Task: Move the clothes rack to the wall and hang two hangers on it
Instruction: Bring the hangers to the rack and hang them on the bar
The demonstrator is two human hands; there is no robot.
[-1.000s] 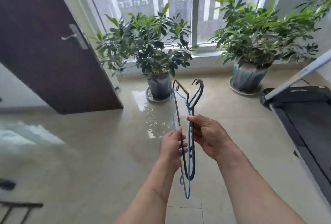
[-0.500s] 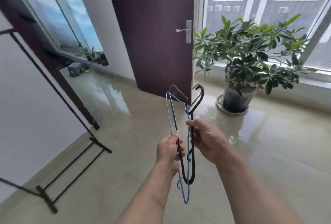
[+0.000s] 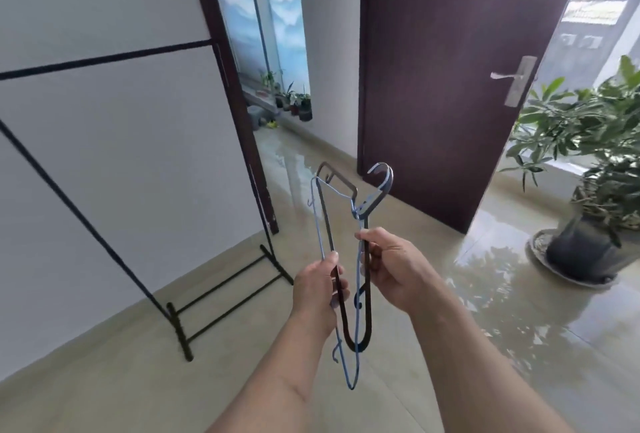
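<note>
I hold two hangers together in front of me, hooks pointing up. The black hanger (image 3: pixel 366 308) is thick; the blue hanger (image 3: pixel 319 225) is thin wire and hangs lower. My left hand (image 3: pixel 317 289) grips the left sides of both. My right hand (image 3: pixel 393 266) pinches the stems just below the hooks. The black clothes rack (image 3: pixel 104 58) stands at the left against the white wall (image 3: pixel 131 142), its top bar bare and its foot (image 3: pixel 179 330) on the floor.
A dark brown door (image 3: pixel 446 79) stands open ahead. A large potted plant (image 3: pixel 592 225) sits on the glossy tiled floor at the right. A dark door frame (image 3: pixel 239 114) beside the rack leads to a passage with small pots (image 3: pixel 294 103).
My view has swung left, from the window and plants to the wall and the rack. Both hands keep the same hold on the two hangers.
</note>
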